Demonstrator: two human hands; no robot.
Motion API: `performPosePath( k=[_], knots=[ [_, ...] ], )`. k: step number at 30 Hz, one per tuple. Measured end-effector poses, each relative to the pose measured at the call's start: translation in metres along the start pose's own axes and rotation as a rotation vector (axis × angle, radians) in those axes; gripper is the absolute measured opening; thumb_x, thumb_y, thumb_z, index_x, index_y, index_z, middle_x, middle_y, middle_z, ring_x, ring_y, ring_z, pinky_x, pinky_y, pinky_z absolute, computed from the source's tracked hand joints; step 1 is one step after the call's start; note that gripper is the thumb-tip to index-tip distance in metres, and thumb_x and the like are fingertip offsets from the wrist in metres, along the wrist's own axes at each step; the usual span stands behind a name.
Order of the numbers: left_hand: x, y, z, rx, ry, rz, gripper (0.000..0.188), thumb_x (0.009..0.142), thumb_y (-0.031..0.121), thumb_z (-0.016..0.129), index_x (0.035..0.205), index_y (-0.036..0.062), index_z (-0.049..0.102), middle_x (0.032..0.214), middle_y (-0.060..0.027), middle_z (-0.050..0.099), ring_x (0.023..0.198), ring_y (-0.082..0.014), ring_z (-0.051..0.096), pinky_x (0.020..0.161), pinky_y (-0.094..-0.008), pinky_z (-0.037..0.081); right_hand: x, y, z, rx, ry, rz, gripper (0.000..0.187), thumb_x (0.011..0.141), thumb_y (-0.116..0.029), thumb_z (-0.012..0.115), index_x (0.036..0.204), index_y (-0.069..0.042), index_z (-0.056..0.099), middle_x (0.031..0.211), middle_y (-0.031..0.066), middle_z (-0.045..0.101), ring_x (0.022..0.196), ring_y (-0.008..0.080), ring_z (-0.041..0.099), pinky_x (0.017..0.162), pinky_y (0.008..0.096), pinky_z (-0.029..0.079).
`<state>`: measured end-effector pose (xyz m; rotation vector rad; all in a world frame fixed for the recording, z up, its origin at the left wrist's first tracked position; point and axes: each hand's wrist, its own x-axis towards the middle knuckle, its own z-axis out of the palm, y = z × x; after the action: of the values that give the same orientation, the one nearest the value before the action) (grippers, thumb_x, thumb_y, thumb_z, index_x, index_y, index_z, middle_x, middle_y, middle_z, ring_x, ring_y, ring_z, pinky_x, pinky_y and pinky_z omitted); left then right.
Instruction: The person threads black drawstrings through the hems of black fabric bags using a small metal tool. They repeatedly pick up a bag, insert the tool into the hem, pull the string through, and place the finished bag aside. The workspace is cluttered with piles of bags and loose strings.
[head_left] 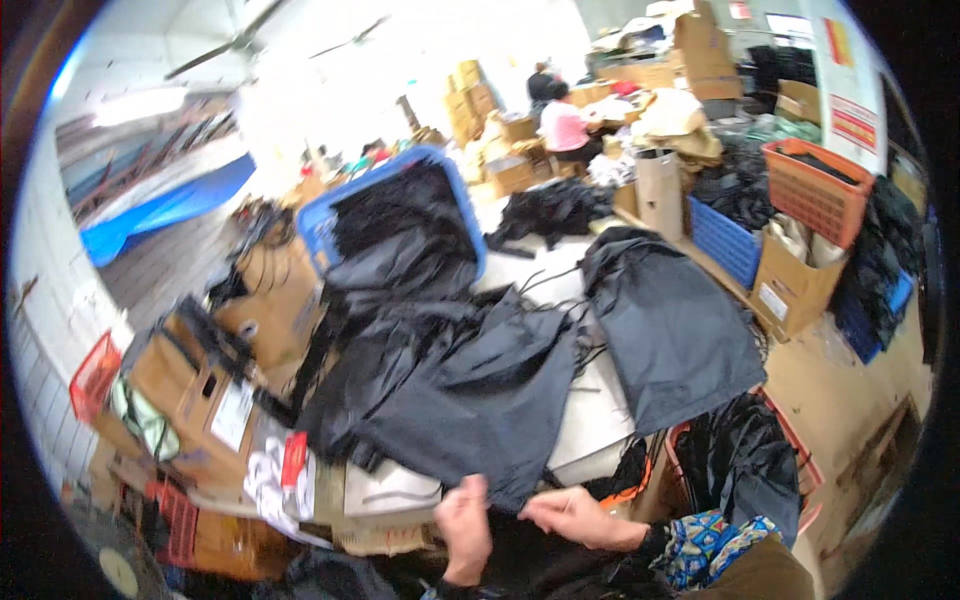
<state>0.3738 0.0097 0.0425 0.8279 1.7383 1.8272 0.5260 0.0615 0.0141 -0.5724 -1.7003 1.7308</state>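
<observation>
A black drawstring bag [490,390] of thin cloth lies spread over the white table, its near corner hanging toward me between my hands. My left hand [465,530] is closed with the thumb up, just left of that corner; whatever it holds is hidden. My right hand [580,518] pinches at the tip of the corner, but the fine detail there is blurred. A second black bag [675,320] lies flat to the right, with thin black cords [575,300] between the two. More black cloth spills from a tipped blue basket [470,215] behind.
Cardboard boxes [195,400] stand at the left, beside a white cloth bundle with a red label [293,470]. An orange-red crate [810,480] of black cloth is at my right. Further right are an orange basket [815,190] and a blue crate [722,240]. A person in pink [566,125] sits far back.
</observation>
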Motion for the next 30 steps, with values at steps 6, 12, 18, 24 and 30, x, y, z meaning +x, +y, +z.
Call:
performPosePath(
  k=[6, 12, 18, 24, 30],
  knots=[
    [0.004, 0.001, 0.000, -0.148, -0.166, 0.082, 0.030, 0.093, 0.018, 0.058, 0.070, 0.0014, 0.050, 0.063, 0.0060, 0.044, 0.059, -0.0043, 0.040, 0.051, -0.0242, 0.035, 0.009, -0.009, 0.012, 0.332, -0.061, 0.387, 0.020, 0.096, -0.015, 0.051, 0.096, 0.000, 0.065, 0.067, -0.0032, 0.057, 0.053, 0.0065, 0.050, 0.049, 0.0200, 0.039],
    [-0.010, -0.027, -0.007, -0.145, -0.341, 0.055, 0.019, 0.092, 0.018, 0.059, 0.084, 0.0005, 0.058, 0.071, 0.0008, 0.057, 0.062, -0.0094, 0.051, 0.055, -0.0251, 0.042, 0.008, 0.006, 0.010, -0.305, -0.101, -0.098, 0.016, 0.090, -0.013, 0.056, 0.086, 0.000, 0.065, 0.066, 0.0056, 0.062, 0.059, 0.0136, 0.059, 0.054, 0.0302, 0.046],
    [-0.003, -0.058, -0.025, 0.673, -0.205, 0.502, 0.013, 0.089, 0.017, 0.058, 0.091, 0.0038, 0.059, 0.072, -0.0184, 0.060, 0.059, -0.0357, 0.059, 0.050, -0.0417, 0.047, 0.073, -0.095, -0.008, -0.712, 0.041, -0.213, 0.028, 0.087, -0.020, 0.063, 0.106, 0.001, 0.058, 0.092, 0.0162, 0.062, 0.086, 0.0255, 0.061, 0.071, 0.0345, 0.048],
    [0.001, -0.061, -0.023, 0.931, -0.161, 0.491, 0.024, 0.093, 0.028, 0.052, 0.082, 0.0070, 0.058, 0.054, -0.0169, 0.056, 0.048, -0.0392, 0.057, 0.044, -0.0456, 0.046, 0.090, -0.141, -0.011, -0.162, -0.072, -0.361, 0.015, 0.093, -0.013, 0.054, 0.099, 0.000, 0.059, 0.095, 0.0089, 0.063, 0.090, 0.0167, 0.058, 0.083, 0.0300, 0.046],
    [0.032, -0.090, -0.100, 0.639, 0.171, 0.127, 0.026, 0.092, 0.017, 0.051, 0.078, -0.0044, 0.057, 0.067, -0.0273, 0.055, 0.068, -0.0456, 0.056, 0.057, -0.0495, 0.041, 0.052, -0.230, -0.176, 0.130, 0.681, -1.093, 0.023, 0.096, -0.017, 0.051, 0.111, 0.000, 0.054, 0.092, 0.0067, 0.059, 0.081, 0.0147, 0.056, 0.076, 0.0276, 0.045]
  ],
)
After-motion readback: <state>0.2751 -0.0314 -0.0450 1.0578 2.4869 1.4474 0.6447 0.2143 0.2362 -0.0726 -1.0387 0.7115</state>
